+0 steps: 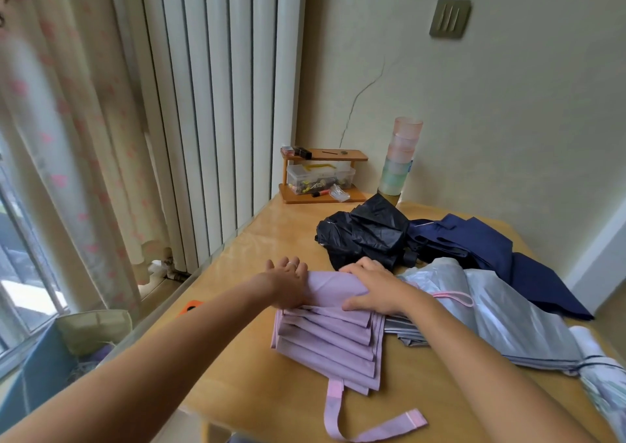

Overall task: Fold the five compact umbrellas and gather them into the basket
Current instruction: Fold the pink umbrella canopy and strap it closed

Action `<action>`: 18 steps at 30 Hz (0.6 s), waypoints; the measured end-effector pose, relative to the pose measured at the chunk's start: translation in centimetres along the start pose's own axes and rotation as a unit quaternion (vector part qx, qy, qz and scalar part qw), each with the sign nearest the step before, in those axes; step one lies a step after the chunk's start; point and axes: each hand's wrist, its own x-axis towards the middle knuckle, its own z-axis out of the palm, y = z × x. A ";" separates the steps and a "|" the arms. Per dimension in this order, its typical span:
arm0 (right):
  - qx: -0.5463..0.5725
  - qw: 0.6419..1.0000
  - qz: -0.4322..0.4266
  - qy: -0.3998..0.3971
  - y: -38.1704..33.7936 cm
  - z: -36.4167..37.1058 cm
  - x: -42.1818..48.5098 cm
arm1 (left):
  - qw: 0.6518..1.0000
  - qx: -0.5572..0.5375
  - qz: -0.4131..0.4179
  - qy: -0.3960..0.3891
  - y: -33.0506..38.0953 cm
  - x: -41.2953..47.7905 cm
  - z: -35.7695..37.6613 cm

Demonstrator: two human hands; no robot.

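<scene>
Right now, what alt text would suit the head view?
A person's left hand presses and right hand grips a half-folded lilac umbrella on a wooden table. A black umbrella, a navy umbrella and a silver umbrella lie loose beyond it.

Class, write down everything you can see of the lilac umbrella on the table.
The lilac umbrella is collapsed, its matte fabric laid in flat pleats on the wooden table. Its far end is rolled, pressed by the left hand and gripped by the right hand. A lilac strap with a pink tip trails toward the near edge. A silver umbrella lies against its right side.
</scene>
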 end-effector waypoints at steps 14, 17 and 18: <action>-0.091 0.991 -0.038 0.092 -0.5 0.9 -1.5 | 0.999 0.017 0.040 -0.006 0.0 0.7 -2.8; -0.117 0.982 -0.056 0.137 -0.8 1.1 -2.2 | 0.998 0.005 0.050 -0.025 0.3 0.4 -3.6; -0.120 0.979 -0.060 0.151 -0.9 1.2 -2.5 | 0.998 -0.001 0.052 -0.024 0.4 0.2 -3.8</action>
